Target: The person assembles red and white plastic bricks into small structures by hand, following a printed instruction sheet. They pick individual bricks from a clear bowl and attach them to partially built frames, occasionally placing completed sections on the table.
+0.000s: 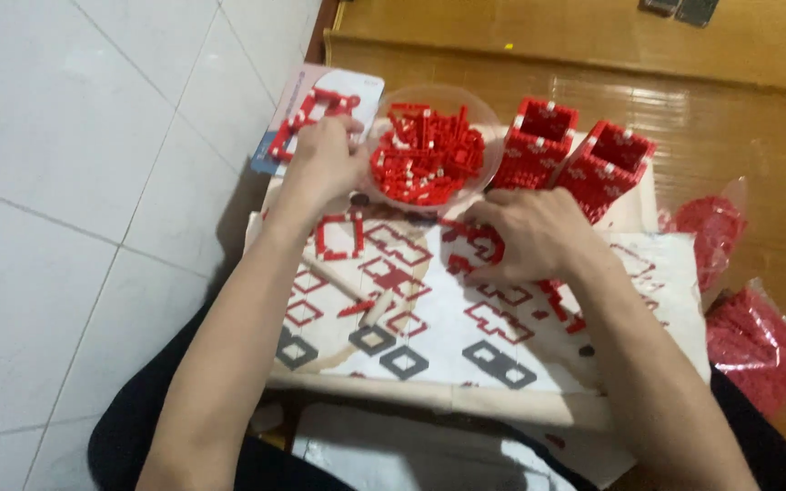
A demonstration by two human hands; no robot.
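Here, the left hand [325, 159] rests curled on a red brick frame [307, 114]; whether it pinches anything is unclear. Just right of it sits a clear bowl of red bricks [428, 150]. The right hand [525, 236], below the bowl, presses fingers together on small red pieces [475, 244] on the printed sheet [448, 327].

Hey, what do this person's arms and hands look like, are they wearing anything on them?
Both arms are bare from the elbows down: no sleeves, gloves, watch or rings visible on the left hand or right hand. Dark clothing shows only at the lower edge, near the lap.
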